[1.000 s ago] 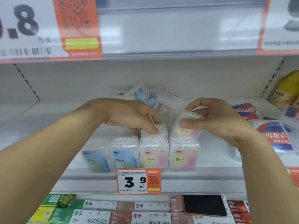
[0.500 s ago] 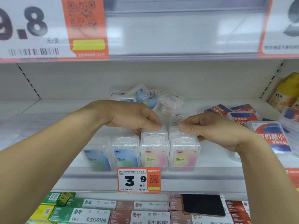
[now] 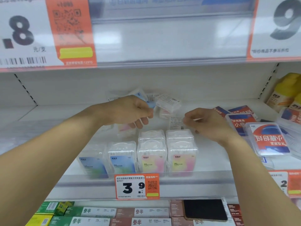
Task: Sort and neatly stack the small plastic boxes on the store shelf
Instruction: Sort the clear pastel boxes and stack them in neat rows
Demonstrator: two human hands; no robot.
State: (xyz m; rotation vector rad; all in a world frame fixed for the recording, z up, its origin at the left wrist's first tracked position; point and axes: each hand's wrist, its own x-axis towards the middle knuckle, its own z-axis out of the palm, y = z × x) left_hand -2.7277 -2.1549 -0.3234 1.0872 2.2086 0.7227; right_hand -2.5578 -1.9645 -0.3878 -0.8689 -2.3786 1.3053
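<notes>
Along the shelf front (image 3: 211, 174) stand small clear plastic boxes: two blue-labelled boxes (image 3: 122, 160) on the left and two pink-and-yellow stacks (image 3: 166, 154), each two boxes high. Loose boxes lie in a jumbled pile (image 3: 167, 103) at the back. My left hand (image 3: 128, 111) hovers in front of that pile with its fingers curled round a blurred pink-labelled box (image 3: 125, 130). To the right, my right hand (image 3: 206, 124) pinches the right edge of an upright box showing its white back label (image 3: 175, 123), just behind the right stack.
Larger flat clear cases with red and blue labels (image 3: 268, 141) crowd the shelf's right side, with yellow packs (image 3: 286, 90) behind. A 3.9 price tag (image 3: 136, 186) hangs on the shelf rail. Below lie green and red cartons (image 3: 97, 214) and a black phone (image 3: 205, 209).
Both hands have lifted off the tops of the two pink stacks. The left hand moved back toward the pile. The right hand drew back and right to the upright box.
</notes>
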